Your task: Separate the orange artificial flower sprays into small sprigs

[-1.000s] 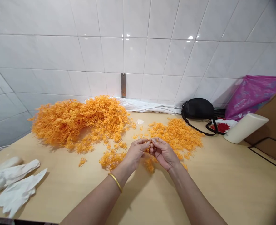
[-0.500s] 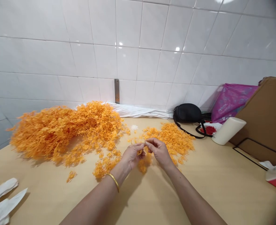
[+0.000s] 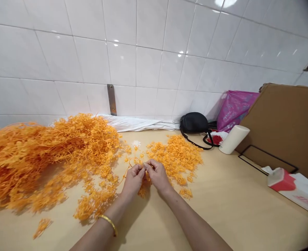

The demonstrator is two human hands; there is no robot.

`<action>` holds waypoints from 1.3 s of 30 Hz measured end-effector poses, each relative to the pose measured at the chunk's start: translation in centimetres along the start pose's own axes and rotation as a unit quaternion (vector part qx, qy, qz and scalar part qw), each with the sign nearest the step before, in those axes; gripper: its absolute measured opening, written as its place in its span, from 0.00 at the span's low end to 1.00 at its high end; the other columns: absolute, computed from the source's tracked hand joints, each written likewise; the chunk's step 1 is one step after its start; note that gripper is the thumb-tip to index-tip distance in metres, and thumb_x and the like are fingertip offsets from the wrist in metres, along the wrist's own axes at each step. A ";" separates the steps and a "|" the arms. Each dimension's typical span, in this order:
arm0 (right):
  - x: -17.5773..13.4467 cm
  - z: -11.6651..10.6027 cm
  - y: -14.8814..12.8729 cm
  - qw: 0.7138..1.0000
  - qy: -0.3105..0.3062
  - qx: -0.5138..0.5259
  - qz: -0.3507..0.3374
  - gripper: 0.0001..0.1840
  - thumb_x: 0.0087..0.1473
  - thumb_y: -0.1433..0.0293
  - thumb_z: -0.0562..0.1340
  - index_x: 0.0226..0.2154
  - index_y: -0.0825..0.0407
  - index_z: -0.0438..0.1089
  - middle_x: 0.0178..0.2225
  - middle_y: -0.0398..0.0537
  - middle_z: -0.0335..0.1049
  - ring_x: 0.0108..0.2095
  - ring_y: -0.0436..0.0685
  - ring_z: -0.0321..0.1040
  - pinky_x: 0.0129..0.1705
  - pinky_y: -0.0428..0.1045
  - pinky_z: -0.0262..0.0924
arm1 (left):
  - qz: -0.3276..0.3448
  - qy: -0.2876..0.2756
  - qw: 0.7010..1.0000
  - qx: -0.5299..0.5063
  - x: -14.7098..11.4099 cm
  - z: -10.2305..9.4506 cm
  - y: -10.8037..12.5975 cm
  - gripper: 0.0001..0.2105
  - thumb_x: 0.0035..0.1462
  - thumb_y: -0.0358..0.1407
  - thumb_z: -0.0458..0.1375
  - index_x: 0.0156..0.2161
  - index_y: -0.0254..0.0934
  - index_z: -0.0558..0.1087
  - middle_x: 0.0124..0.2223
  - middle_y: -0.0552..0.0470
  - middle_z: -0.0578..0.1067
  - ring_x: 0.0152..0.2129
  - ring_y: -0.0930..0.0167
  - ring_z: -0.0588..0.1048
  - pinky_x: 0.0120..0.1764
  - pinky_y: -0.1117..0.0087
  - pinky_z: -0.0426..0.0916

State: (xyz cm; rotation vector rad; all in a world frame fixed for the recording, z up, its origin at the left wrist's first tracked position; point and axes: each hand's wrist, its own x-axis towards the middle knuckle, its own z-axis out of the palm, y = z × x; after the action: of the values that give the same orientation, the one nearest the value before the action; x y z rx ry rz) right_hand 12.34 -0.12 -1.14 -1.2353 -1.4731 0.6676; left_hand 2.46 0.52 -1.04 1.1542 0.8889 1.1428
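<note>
My left hand (image 3: 133, 179), with a gold bangle at the wrist, is closed in a pinch on an orange plastic flower sprig (image 3: 136, 159). Its thin stems and small blossoms stick out above and to the left of the fingers. My right hand (image 3: 158, 177) pinches the same sprig, fingertips meeting those of the left; the exact spot gripped is hidden. Some orange blossoms hang below the hands. On the left lies a large heap of orange plastic sprigs (image 3: 72, 143). Just beyond the right hand spreads a lower pile of orange pieces (image 3: 178, 153).
A white flower-shaped piece (image 3: 136, 143) lies behind the hands. Further right are a black bag (image 3: 194, 122), a white roll (image 3: 233, 139), a purple plastic bag (image 3: 233, 109), a brown cardboard box (image 3: 287, 122), a black wire frame (image 3: 269, 157) and a tissue pack (image 3: 284, 179).
The view has turned to the right, so the table's things sit further left. Both hands stay pinched together, and the sprig's stems now show above the left fingers.
</note>
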 end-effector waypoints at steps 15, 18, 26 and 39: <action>1.6 -5.2 0.4 0.978 0.077 0.166 0.096 0.14 0.44 0.58 0.58 0.31 0.51 0.65 0.17 0.38 0.55 0.18 0.47 0.53 0.21 0.44 0.48 | -0.018 -0.051 0.998 0.044 -2.0 1.1 0.7 0.11 0.47 0.34 0.54 0.17 0.35 0.61 0.15 0.54 0.63 0.12 0.78 0.60 0.21 0.74 0.54; 1.0 -4.1 -1.1 0.979 -0.008 0.185 0.087 0.15 0.46 0.57 0.57 0.31 0.52 0.66 0.16 0.37 0.51 0.17 0.46 0.51 0.21 0.44 0.47 | -0.025 -0.056 0.998 0.026 -1.7 0.9 0.3 0.11 0.47 0.34 0.54 0.18 0.35 0.62 0.15 0.54 0.63 0.12 0.78 0.60 0.20 0.74 0.54; 0.5 -2.5 -0.5 0.989 -0.048 0.127 0.064 0.12 0.44 0.61 0.59 0.20 0.52 0.63 0.18 0.38 0.56 0.18 0.46 0.50 0.20 0.43 0.48 | -0.059 -0.060 0.996 -0.024 -1.4 0.7 0.2 0.06 0.41 0.32 0.59 0.20 0.32 0.67 0.20 0.51 0.68 0.17 0.77 0.65 0.24 0.73 0.58; 1.4 -3.4 0.4 0.991 0.126 -0.011 0.052 0.13 0.47 0.61 0.55 0.18 0.50 0.57 0.14 0.37 0.52 0.17 0.48 0.48 0.20 0.45 0.45 | -0.117 -0.041 0.986 -0.107 -1.7 1.5 1.2 0.08 0.42 0.34 0.58 0.20 0.31 0.66 0.11 0.62 0.51 0.09 0.83 0.48 0.17 0.76 0.41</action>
State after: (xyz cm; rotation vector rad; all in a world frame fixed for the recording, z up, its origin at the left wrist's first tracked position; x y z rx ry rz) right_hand 15.75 0.65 -0.05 -1.3680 -1.2172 0.5433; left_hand 3.29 -1.47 0.43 0.8894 0.7952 0.9653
